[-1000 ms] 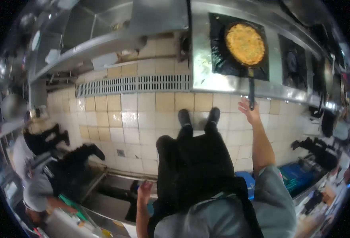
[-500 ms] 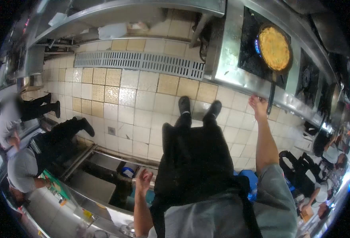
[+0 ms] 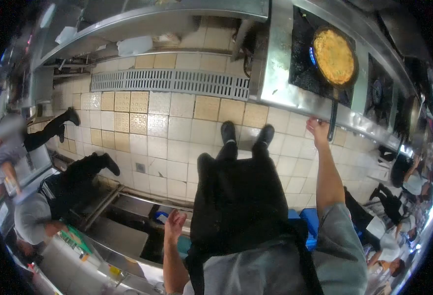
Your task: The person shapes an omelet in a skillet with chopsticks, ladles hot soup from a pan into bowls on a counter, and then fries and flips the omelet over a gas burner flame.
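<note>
A dark frying pan (image 3: 335, 87) sits on a lit burner of the stove, a blue flame showing at its left edge. A round yellow omelette-like cake (image 3: 334, 55) fills it almost to the rim. The pan's black handle (image 3: 333, 115) points toward me, past the stove's front edge. My right hand (image 3: 317, 131) is just left of the handle's end, fingers loosely bent and apart, nothing seen in them. Down by my side, my left hand (image 3: 175, 224) is empty, with its fingers half curled and spread, close to the counter behind me.
A steel stove front (image 3: 295, 94) runs along the right. A floor grate (image 3: 172, 82) crosses the tiled floor ahead. Two people work at the left, one beside a green board (image 3: 74, 239); several more stand at the far right. Blue containers (image 3: 310, 221) are behind my right arm.
My hands stay nearly in place, the right one still beside the handle. My view has shifted slightly. The people at the left and right have changed position.
</note>
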### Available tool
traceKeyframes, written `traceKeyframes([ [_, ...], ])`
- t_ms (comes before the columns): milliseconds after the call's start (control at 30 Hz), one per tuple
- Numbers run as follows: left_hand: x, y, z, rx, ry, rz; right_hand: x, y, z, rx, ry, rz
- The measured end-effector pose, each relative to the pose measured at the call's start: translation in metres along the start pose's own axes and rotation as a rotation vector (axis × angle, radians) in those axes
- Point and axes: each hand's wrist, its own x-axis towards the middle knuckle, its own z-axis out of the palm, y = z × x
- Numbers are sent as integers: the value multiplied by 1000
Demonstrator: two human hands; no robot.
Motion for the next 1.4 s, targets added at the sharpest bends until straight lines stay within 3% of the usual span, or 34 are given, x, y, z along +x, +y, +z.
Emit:
traceKeyframes([
  [67,0,3,3,-88,1,-19,0,1,-1,-9,-4,1],
  [167,5,-1,-1,159,-22,127,-6,-7,3,-38,-7,20],
  [233,8,-4,-12,-533,-151,-105,-13,-13,6,-44,-18,29],
  [267,8,-8,-9,-349,-129,-38,-18,-14,8,-63,-5,65],
  [333,25,-22,-22,-615,-116,-191,-31,-10,3,-45,-28,91],
  [367,9,-5,-5,-498,-69,-112,-43,-4,-1,-16,-59,85],
  [400,25,-32,-18,-407,-247,74,-55,-9,1,-49,-81,150],
  [467,83,-82,-46,-817,-343,-342,-91,-20,-3,-94,-167,229],
  [500,70,-65,-33,-820,-358,-320,-113,-19,-8,-104,-237,241],
  [567,16,-16,17,-216,-373,103,-147,18,-21,-392,-340,200],
  [600,19,-4,32,-231,-359,128,-178,21,-17,-577,-401,112],
  [633,25,6,44,162,-259,95,-197,59,-33,-494,-506,121],
  [667,35,7,49,555,-150,48,-229,18,-16,-772,-656,52],
  [700,74,-30,32,276,-309,233,-232,-5,-20,-772,-664,39],
  [733,72,-14,42,275,-308,239,-235,-26,-27,-676,-764,1],
  [800,53,55,76,732,-207,223,-265,-50,-53,-452,-903,-32],
  [867,23,102,106,539,-316,168,-307,-61,-91,-214,-946,-66],
  [933,69,84,100,638,-375,276,-327,-63,-126,-93,-907,-92],
  [1000,48,109,119,702,-379,255,-312,-52,-155,-430,-693,501],
  [1067,52,111,129,751,-343,274,-276,-32,-174,-1049,-658,84],
  [1133,47,108,144,773,-284,296,-244,-75,-158,-701,-435,162],
  [1167,43,109,152,728,-244,304,-222,-82,-150,-696,-447,144],
  [1233,26,115,164,668,-166,323,-179,-88,-127,-217,-301,55],
  [1267,18,121,173,740,-134,343,-160,-100,-107,-212,-335,36],
  [1333,11,124,192,794,-68,363,-131,-123,-73,266,-298,40],
  [1400,9,117,202,746,-110,412,-91,-112,-44,434,-331,109],
])
